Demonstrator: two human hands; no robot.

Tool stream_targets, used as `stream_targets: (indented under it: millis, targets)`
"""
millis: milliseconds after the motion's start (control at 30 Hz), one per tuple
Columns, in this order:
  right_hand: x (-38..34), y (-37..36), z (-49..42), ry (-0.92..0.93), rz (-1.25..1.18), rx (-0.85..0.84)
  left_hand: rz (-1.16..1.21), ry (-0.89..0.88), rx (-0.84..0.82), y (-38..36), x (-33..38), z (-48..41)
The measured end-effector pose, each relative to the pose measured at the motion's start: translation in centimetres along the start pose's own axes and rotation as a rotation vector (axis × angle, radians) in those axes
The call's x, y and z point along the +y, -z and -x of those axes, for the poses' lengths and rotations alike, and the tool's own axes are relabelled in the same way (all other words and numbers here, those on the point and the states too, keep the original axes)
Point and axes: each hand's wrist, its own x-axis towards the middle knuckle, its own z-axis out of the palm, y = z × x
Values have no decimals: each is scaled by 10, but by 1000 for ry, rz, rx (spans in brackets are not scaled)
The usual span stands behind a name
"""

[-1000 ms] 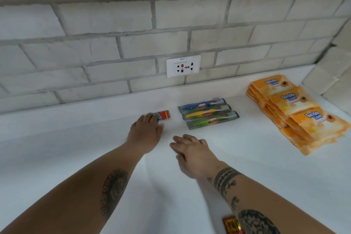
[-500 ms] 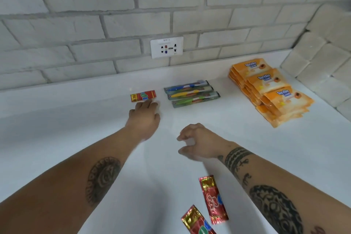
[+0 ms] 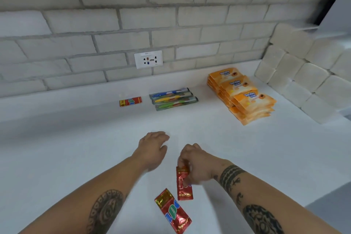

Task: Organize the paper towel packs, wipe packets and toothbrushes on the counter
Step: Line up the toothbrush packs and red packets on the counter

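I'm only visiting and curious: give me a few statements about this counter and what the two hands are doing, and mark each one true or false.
1. The right hand pinches the top end of a red packet. True.
2. The orange packs lie to the left of the toothbrushes. False: they lie to the right of them.
3. Three wrapped toothbrushes lie side by side on the counter, below the wall outlet. True.
4. The left hand grips a toothbrush. False: it holds nothing, and its fingers are relaxed.
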Motion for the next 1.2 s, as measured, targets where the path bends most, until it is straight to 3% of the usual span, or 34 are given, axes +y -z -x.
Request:
stream_targets:
  millis: [367, 467, 567, 733, 1000, 1200]
  targets:
    - [5, -6, -23, -237, -406, 190, 222, 157, -23, 14, 2, 19]
    - [2, 0, -34, -288, -628, 308, 369, 163, -59, 21, 6, 17]
    - [-11, 9, -48, -282, -887, 449, 612, 214, -80, 33, 10, 13]
    - [-40, 30, -82, -184, -1081, 559, 784, 240, 78, 57, -12, 0]
    - [-72, 49, -151, -331, -1278, 544, 789, 196, 276, 83, -75, -22]
    - [-78, 30, -202, -380, -1105, 577, 464, 158, 251, 69, -117, -38]
